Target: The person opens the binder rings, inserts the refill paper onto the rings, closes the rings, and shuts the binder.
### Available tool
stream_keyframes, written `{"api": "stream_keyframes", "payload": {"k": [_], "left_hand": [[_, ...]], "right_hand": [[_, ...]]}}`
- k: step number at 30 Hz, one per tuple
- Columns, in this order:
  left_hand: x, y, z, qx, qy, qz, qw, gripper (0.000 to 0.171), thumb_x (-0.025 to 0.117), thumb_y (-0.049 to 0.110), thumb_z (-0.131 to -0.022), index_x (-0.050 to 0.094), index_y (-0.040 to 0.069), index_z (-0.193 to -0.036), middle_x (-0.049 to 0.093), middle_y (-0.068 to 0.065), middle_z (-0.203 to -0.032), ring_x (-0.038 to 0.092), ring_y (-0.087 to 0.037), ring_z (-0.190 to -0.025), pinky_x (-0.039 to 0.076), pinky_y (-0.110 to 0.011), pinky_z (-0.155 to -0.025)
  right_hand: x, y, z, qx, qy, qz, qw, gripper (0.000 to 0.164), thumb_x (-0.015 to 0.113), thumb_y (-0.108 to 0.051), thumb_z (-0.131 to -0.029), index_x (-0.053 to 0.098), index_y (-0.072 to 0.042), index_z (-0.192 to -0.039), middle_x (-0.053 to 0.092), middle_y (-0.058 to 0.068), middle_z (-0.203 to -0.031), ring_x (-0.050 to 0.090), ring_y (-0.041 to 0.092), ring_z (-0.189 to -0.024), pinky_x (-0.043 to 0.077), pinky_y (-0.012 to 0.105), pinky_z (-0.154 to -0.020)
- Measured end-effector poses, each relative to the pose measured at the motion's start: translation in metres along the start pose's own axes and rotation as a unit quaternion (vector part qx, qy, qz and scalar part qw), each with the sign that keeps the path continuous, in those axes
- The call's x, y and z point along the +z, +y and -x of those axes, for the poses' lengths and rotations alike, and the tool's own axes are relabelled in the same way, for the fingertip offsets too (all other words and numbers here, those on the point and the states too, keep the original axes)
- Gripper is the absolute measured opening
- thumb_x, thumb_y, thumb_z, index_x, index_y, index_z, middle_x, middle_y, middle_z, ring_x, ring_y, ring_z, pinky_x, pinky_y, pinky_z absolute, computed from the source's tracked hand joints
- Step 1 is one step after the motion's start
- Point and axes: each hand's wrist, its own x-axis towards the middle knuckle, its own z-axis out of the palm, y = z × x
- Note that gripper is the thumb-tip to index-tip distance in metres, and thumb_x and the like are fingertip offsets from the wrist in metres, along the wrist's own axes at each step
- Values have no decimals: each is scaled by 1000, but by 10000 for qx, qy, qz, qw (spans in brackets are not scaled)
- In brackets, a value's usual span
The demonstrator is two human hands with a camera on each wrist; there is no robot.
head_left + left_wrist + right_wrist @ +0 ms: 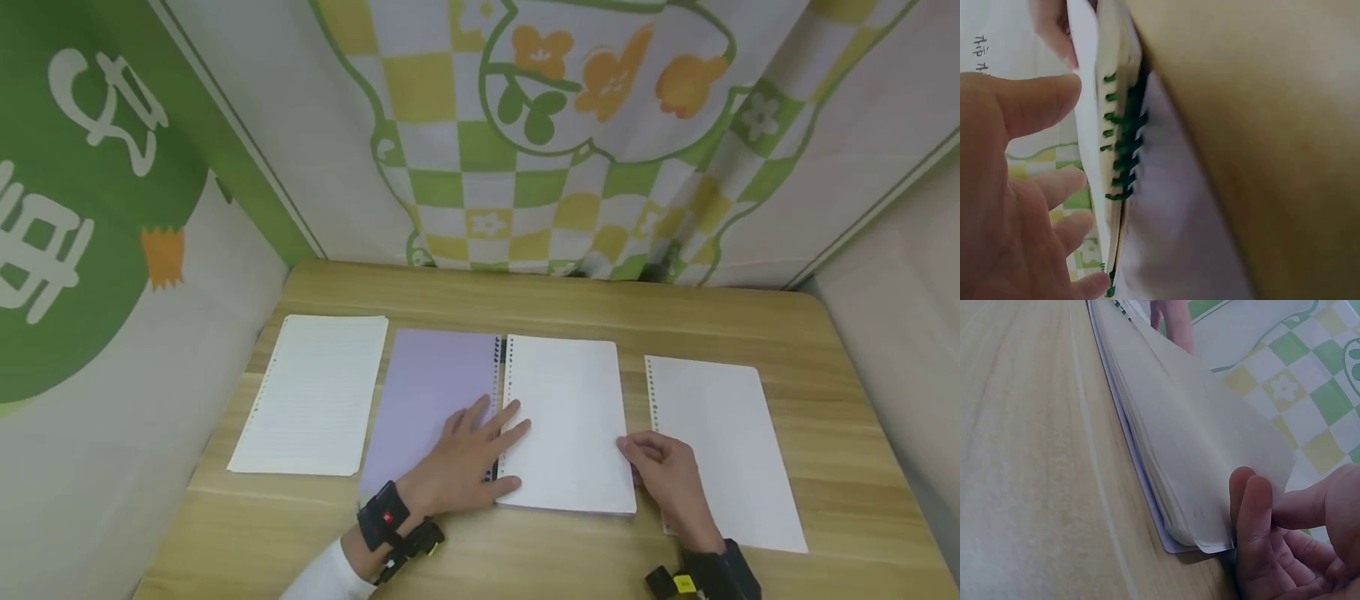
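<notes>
A loose-leaf notebook lies unfolded mid-table, its purple cover (438, 362) on the left and a stack of white pages (566, 400) on the right. My left hand (461, 467) is spread over the binding, fingers straight, with fingertips at the pages' punched edge. Dark rings (1125, 150) run along the spine in the left wrist view. At the stack's right edge, my right hand (667, 479) pinches the top sheet (1210, 437) between thumb and fingers. The right wrist view shows that sheet lifted and bent above the other pages.
A lined white sheet or thin stack (311, 396) with punched holes lies left of the notebook. Another punched white sheet (723, 442) lies to the right, partly under my right hand and wrist. Patterned curtains (487, 217) hang behind the wooden table (540, 554) and at its sides.
</notes>
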Motion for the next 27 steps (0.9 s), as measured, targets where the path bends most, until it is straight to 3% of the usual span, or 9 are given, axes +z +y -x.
{"api": "stream_keyframes", "payload": {"k": [7, 13, 18, 23, 27], "left_hand": [[12, 3, 12, -7, -121, -118, 9999, 75, 62, 52, -104, 35, 23, -168, 18, -5, -180, 10, -51, -163, 16, -74, -126], [14, 6, 12, 101, -11, -146, 9998, 72, 59, 50, -107, 35, 22, -168, 18, -7, -180, 10, -53, -162, 18, -75, -125], [15, 7, 12, 53, 9, -220, 9997, 70, 59, 47, -107, 36, 22, -168, 18, -7, -180, 10, -53, -162, 18, -75, -125], [17, 7, 13, -66, 9, -277, 9996, 71, 61, 48, -106, 37, 23, -168, 19, -6, -180, 11, -52, -162, 18, -74, -126], [15, 11, 10, -179, 83, -387, 9991, 67, 65, 49, -103, 48, 22, -162, 31, -8, -175, 21, -52, -160, 23, -72, -125]], "right_hand": [[-3, 1, -1, -1, 4, 52, 10000, 39, 72, -31, -104, 72, 3, -123, 81, 10, -100, 67, 15, -80, 56, 25, -64], [-6, 2, -2, -59, 123, 3, 9999, 38, 72, -31, -104, 72, 2, -124, 80, 8, -97, 66, 16, -78, 54, 25, -63], [-14, 2, -1, -74, -124, -333, 9993, 40, 72, -30, -105, 70, 4, -126, 79, 8, -94, 69, 17, -79, 61, 27, -66], [-36, 2, -1, -181, -332, -630, 9973, 39, 67, -26, -108, 66, 5, -130, 79, 11, -99, 76, 16, -82, 64, 30, -70], [-66, 11, 1, -388, -6, 98, 9992, 43, 64, -31, -109, 64, 3, -135, 77, 17, -113, 76, 15, -90, 63, 27, -72]]}}
